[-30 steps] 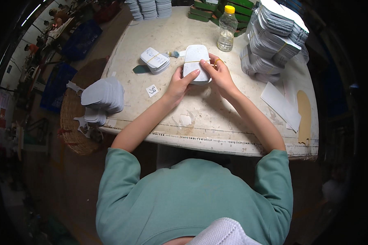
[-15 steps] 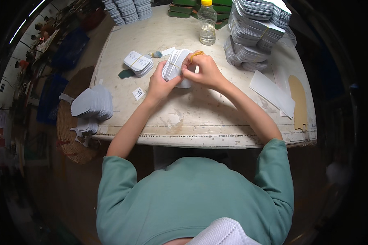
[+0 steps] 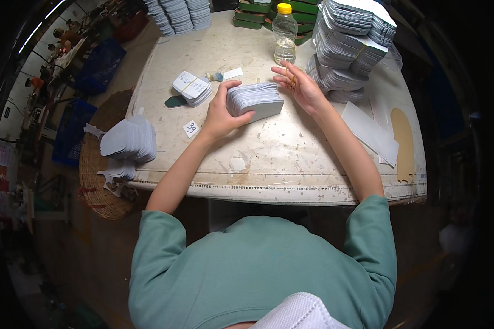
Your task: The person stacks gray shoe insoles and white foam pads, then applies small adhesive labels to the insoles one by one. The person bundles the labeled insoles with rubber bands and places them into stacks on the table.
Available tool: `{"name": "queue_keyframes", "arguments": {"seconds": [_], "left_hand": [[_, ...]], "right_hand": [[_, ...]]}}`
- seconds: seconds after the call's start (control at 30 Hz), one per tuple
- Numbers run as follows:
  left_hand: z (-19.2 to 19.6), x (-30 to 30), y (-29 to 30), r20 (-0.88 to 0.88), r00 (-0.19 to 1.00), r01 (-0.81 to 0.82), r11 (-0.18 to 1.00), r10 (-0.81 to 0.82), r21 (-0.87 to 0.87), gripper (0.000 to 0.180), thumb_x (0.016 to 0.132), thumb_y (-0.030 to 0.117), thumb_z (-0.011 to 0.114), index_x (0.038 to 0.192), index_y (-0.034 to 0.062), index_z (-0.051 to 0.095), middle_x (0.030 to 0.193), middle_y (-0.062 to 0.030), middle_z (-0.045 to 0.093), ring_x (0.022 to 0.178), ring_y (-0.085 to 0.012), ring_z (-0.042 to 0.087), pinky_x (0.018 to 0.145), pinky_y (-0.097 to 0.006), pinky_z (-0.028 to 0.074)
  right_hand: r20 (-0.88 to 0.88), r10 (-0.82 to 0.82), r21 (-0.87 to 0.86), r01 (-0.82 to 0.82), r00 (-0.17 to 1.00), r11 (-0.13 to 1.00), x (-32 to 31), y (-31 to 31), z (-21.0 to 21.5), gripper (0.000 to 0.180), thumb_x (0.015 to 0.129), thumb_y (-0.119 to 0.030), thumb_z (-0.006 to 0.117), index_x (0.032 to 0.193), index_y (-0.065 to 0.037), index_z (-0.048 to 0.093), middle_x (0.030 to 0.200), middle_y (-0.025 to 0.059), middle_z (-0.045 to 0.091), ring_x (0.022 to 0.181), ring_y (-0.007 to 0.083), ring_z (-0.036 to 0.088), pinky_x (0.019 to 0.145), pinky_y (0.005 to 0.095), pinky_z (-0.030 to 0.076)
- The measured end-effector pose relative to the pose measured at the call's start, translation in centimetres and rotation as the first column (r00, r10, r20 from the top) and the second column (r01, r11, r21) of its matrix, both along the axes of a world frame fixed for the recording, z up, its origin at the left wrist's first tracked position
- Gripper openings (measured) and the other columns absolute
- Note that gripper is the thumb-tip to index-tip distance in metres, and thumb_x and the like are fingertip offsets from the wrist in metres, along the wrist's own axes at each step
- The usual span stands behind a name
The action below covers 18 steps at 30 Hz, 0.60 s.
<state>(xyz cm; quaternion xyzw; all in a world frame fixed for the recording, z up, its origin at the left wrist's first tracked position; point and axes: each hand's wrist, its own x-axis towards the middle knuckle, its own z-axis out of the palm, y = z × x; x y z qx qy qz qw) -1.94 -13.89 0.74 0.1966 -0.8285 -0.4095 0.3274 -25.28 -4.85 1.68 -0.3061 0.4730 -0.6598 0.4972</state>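
A thick stack of grey, rounded sole-shaped pieces (image 3: 256,102) stands on its long edge on the table, and my left hand (image 3: 223,116) grips its left end between thumb and fingers. No band shows around this stack. Just right of it, my right hand (image 3: 308,94) is raised with its fingers apart, not touching the stack. Yellowish rubber bands (image 3: 292,83) hang looped on the fingers of that hand. Left of the gripped stack lies a smaller banded bundle (image 3: 193,88) with handwriting on its top piece, beside a dark green piece (image 3: 175,101).
A yellow-capped clear bottle (image 3: 285,41) and tall banded stacks (image 3: 348,52) stand at the back right, near green trays (image 3: 250,16). White sheets (image 3: 370,131) and a tan sole shape (image 3: 403,140) lie at right. Loose grey pieces (image 3: 129,137) rest by a wicker basket (image 3: 101,189).
My right hand has let go of the stack, moved right and opened. The stack has turned onto its edge in my left hand, and the band seen across it no longer shows.
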Motion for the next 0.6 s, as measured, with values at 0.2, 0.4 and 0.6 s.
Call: {"name": "queue_keyframes", "arguments": {"seconds": [0.2,0.4,0.6], "left_hand": [[-1.4,-1.0,0.5,-0.073,0.995,-0.064,0.997,0.061,-0.045,0.083,0.069,0.029,0.083,0.134,0.0038,0.037,0.123,-0.0165,0.047,0.116,-0.0262,0.050,0.100,-0.036,0.040],[-1.6,-0.8,0.6,-0.076,0.995,-0.059,0.998,0.060,0.022,0.090,0.069,0.027,0.083,0.137,0.0042,0.030,0.124,-0.0173,0.044,0.116,-0.0261,0.049,0.098,-0.036,0.042],[-0.6,0.2,0.0,0.090,0.996,0.014,0.993,-0.024,0.116,0.082,0.066,0.025,0.086,0.130,0.0062,0.039,0.117,-0.0149,0.058,0.110,-0.0231,0.059,0.093,-0.034,0.047]], "right_hand": [[-0.192,0.094,0.017,-0.092,0.977,0.996,4.8,0.0,-1.3,0.085,0.098,-0.061,0.034,0.152,0.001,0.013,0.157,0.0182,0.022,0.146,0.0247,0.019,0.119,0.0339,0.014],[-0.149,0.079,0.010,-0.078,0.986,0.997,5.5,0.0,-0.8,0.081,0.100,-0.059,0.026,0.152,0.001,0.012,0.158,0.0135,0.024,0.146,0.0223,0.019,0.119,0.0338,0.014],[-0.169,-0.022,0.060,0.033,0.985,0.998,3.2,-0.1,-0.8,0.054,0.104,-0.038,0.035,0.143,0.000,0.040,0.144,0.0111,0.047,0.133,0.0192,0.044,0.112,0.0312,0.030]]}}
